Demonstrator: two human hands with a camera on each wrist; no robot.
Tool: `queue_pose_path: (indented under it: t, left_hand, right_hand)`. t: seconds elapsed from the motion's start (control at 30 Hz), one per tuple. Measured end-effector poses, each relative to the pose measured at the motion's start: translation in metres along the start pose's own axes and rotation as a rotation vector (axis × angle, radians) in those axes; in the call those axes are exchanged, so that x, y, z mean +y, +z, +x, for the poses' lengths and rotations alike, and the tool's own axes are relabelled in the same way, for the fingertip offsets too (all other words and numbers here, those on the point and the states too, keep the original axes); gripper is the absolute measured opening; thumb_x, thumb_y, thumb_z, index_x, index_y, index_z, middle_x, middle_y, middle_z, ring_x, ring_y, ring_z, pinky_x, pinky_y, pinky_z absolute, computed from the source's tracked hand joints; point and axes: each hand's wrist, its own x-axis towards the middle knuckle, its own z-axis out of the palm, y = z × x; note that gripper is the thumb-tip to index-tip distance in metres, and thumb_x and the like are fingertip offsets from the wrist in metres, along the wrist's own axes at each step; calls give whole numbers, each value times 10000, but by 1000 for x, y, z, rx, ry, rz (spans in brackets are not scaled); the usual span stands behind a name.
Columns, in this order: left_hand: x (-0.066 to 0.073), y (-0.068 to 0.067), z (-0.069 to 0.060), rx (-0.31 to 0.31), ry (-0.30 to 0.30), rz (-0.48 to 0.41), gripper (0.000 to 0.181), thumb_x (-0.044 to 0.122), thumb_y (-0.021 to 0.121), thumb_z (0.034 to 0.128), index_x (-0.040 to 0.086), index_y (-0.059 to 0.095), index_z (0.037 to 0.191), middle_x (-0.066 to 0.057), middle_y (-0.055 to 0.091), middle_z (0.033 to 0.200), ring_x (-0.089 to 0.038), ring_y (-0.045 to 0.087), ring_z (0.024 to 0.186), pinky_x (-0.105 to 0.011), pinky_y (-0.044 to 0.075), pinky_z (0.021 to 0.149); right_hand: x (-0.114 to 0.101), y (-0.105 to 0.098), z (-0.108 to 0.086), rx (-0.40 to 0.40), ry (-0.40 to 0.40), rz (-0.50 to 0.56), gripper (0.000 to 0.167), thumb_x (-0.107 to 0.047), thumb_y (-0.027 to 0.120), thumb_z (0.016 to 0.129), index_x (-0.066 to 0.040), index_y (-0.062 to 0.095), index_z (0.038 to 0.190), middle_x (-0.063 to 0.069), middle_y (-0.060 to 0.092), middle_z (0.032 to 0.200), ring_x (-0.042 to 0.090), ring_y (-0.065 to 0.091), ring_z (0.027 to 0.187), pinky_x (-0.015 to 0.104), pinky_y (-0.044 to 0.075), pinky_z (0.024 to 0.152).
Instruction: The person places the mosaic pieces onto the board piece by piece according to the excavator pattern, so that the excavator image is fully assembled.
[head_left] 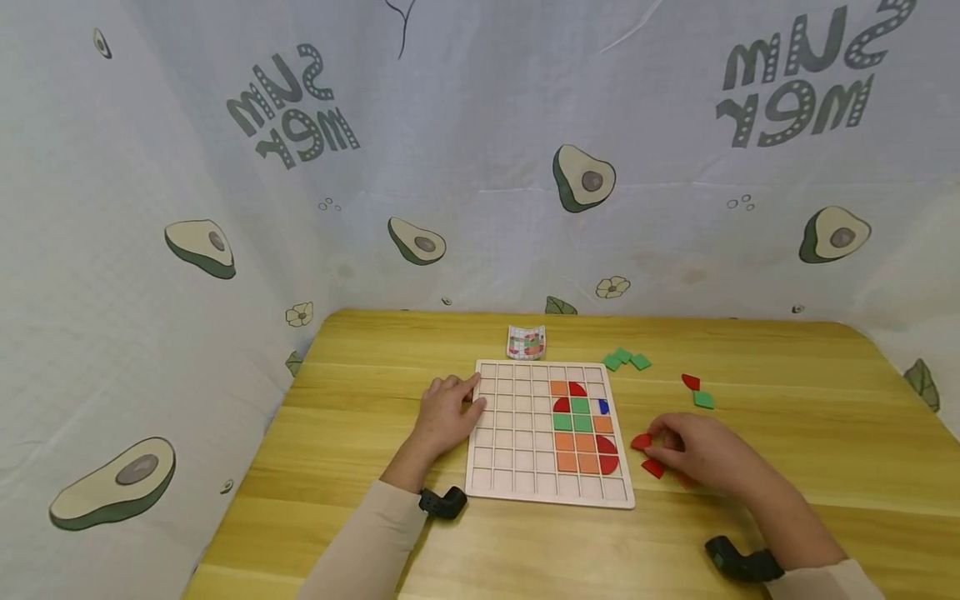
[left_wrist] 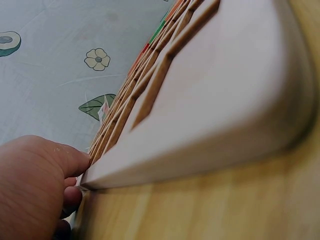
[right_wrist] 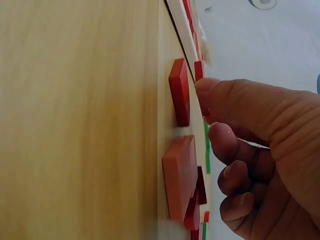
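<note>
A pale wooden grid board (head_left: 513,438) lies on the table, with orange, green, red and blue tiles in its right-hand cells. My left hand (head_left: 444,414) holds the board's left edge; in the left wrist view its thumb (left_wrist: 75,161) lies on the rim and other fingers curl beside it. Right of the board, my right hand (head_left: 701,450) pinches a red quarter-circle tile (right_wrist: 199,85) between thumb and fingers, just above the table. Beneath it lie another red tile (right_wrist: 180,95) and an orange tile (right_wrist: 177,180), partly hidden by the hand in the head view.
Behind the board stands a small curled pattern card (head_left: 526,342). Several green tiles (head_left: 640,362) lie beyond the board's far right corner. A red tile (head_left: 691,382) and a green tile (head_left: 703,400) lie farther right. A printed curtain (head_left: 480,167) hangs behind the table.
</note>
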Motion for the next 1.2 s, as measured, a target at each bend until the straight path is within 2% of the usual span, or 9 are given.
queue_pose_path:
  t: [0.23, 0.3, 0.37, 0.47, 0.6, 0.7, 0.83, 1.1, 1.2]
  left_hand:
    - [-1, 1, 0, 6, 7, 2, 488, 316, 604, 1008, 111, 593, 1451, -24, 602, 939, -180, 433, 869, -346, 327, 809]
    - [-1, 1, 0, 6, 7, 6, 489, 319, 602, 1008, 114, 592, 1452, -22, 603, 942, -177, 430, 865, -341, 325, 806]
    - [-2, 1, 1, 8, 7, 8, 488, 322, 602, 1008, 116, 595, 1450, -22, 603, 942, -176, 430, 864, -338, 323, 802]
    - [-2, 2, 1, 10, 10, 16, 488, 326, 600, 1007, 120, 596, 1450, -20, 605, 945, -176, 433, 865, -335, 324, 801]
    - [-2, 2, 0, 12, 14, 13, 488, 325, 600, 1007, 119, 597, 1449, -20, 604, 946, -176, 430, 862, -336, 321, 800]
    - [-2, 2, 0, 11, 13, 7, 488, 323, 601, 1006, 118, 597, 1448, -18, 603, 948, -174, 426, 861, -335, 319, 802]
    - [-2, 1, 0, 11, 11, 7, 487, 323, 604, 1006, 117, 598, 1447, -17, 604, 947, -174, 428, 863, -337, 322, 804]
    - [-1, 2, 1, 6, -3, 17, 484, 324, 609, 1006, 130, 599, 1448, -16, 609, 952, -170, 440, 870, -329, 331, 804]
    - [0, 1, 1, 3, -9, 22, 486, 327, 614, 1003, 135, 599, 1450, -15, 616, 961, -166, 447, 876, -326, 338, 802]
  right_hand:
    - [-8, 6, 4, 27, 31, -60, 266, -373, 784, 884, -177, 626, 798, -50, 497, 676, 105, 437, 620, 258, 348, 572]
    - [-8, 6, 6, 23, 46, -57, 291, -383, 789, 879, -170, 610, 792, -35, 498, 683, 125, 445, 632, 269, 347, 576]
    - [-8, 6, 7, 18, 45, -39, 278, -365, 796, 875, -138, 637, 859, -26, 509, 717, 132, 450, 653, 275, 358, 587]
    - [-8, 4, 9, 14, 39, -19, 308, -313, 797, 878, -93, 679, 1058, -14, 520, 769, 140, 455, 679, 281, 367, 592]
    - [-8, 4, 10, -4, 1, -25, 347, -255, 771, 901, -114, 692, 1208, -25, 523, 809, 131, 459, 712, 273, 376, 605]
    - [-7, 4, 12, -10, -12, -36, 305, -291, 773, 902, -110, 709, 1138, -33, 528, 792, 127, 458, 706, 273, 377, 610]
    - [-6, 4, 13, 2, 23, -46, 338, -371, 799, 870, -87, 689, 1018, -31, 547, 758, 131, 469, 680, 285, 397, 608]
    - [-6, 4, 11, 14, 12, -43, 289, -376, 828, 837, -140, 684, 921, -31, 548, 779, 133, 472, 714, 282, 410, 625]
    - [-4, 4, 11, 8, 11, -31, 309, -401, 828, 834, -147, 687, 939, -33, 556, 797, 133, 475, 732, 283, 414, 633]
